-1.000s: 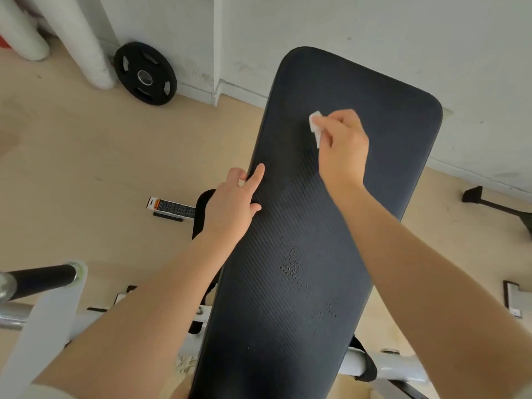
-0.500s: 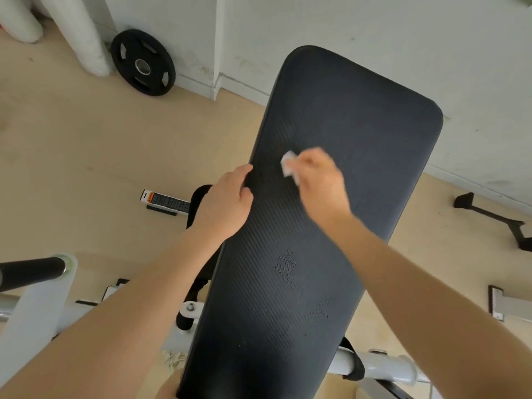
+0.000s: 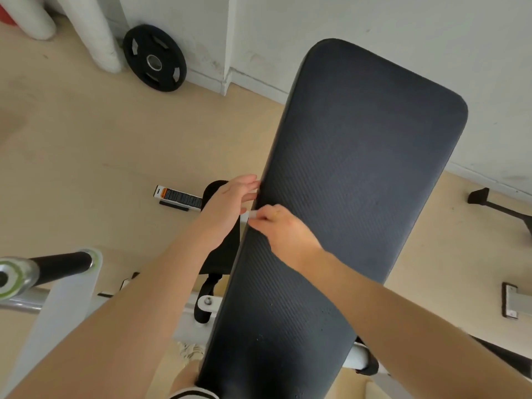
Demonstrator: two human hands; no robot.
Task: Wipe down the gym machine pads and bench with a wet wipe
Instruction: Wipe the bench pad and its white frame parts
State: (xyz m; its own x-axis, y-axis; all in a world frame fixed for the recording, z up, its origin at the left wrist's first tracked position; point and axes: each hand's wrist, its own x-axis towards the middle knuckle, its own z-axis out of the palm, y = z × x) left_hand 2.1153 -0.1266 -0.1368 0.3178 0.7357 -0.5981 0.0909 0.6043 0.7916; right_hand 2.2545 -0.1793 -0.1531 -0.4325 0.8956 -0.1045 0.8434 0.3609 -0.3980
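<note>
Fingers of right hand (image 3: 283, 231) pinch wipe (image 3: 250, 216) at bench (image 3: 359, 174) edge; left hand (image 3: 227, 205) open.

The wipe (image 3: 250, 216) is nearly all hidden under the right hand (image 3: 283, 232); only a small white corner shows at the pad's (image 3: 359, 182) left edge. The left hand's (image 3: 230, 203) fingertips blur against that edge. The pad's near end runs off the bottom edge. The floor label (image 3: 178, 197) text is too small to read.
</note>
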